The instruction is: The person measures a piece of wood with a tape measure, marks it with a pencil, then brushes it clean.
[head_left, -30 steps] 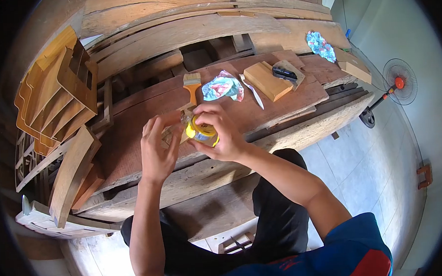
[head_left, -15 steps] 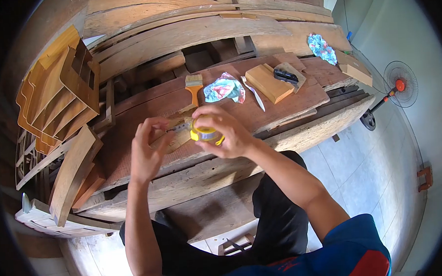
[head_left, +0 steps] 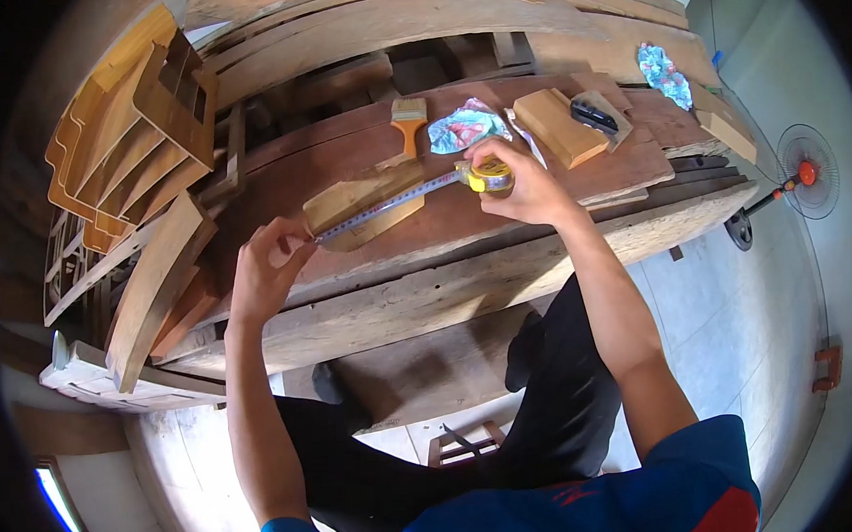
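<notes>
My right hand grips the yellow case of a tape measure. From the case the pale blade runs out to the left, its end pinched between the thumb and fingers of my left hand. Under the drawn-out blade lies a light wooden piece with angled ends, flat on the reddish-brown boards; the blade crosses over it lengthwise. Just beyond the tape, a paintbrush with an orange handle rests on the boards. Beside it is a crumpled blue and pink cloth.
A wooden block and a black tool lie at the right. Another cloth is farther back. At the left stands a wooden rack near a curved plank. A fan stands right of the bench.
My right hand has moved right with the case while my left hand holds the blade's end, so a longer stretch of tape shows. The camera view has also shifted.
</notes>
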Action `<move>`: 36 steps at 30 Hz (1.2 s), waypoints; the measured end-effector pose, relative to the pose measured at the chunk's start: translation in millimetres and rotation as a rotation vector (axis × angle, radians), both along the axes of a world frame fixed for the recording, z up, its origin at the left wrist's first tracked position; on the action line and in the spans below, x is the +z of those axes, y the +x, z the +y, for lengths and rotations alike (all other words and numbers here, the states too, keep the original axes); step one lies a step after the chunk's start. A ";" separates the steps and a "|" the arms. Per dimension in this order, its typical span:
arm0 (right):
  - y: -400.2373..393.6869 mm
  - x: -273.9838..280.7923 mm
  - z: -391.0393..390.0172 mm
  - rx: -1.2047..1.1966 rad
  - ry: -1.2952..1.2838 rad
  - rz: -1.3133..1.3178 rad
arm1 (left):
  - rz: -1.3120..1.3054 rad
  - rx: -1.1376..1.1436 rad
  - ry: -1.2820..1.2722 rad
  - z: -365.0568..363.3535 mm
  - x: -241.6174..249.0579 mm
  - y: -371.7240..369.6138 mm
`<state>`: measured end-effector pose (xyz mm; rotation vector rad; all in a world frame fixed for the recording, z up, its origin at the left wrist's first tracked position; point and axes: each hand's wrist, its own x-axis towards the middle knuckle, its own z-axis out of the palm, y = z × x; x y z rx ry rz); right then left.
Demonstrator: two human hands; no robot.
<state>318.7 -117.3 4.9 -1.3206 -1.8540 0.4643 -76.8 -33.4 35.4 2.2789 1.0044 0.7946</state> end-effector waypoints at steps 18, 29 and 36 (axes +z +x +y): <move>-34.4 5.6 20.4 -0.049 0.053 -0.084 | -0.190 0.082 0.065 -6.6 -18.0 15.0; -34.0 -1.2 30.3 -0.029 0.108 -0.200 | -0.230 0.106 0.054 -8.6 -24.0 19.7; -33.5 -0.7 24.9 0.027 0.046 -0.202 | -0.192 0.138 0.078 -6.9 -21.1 23.8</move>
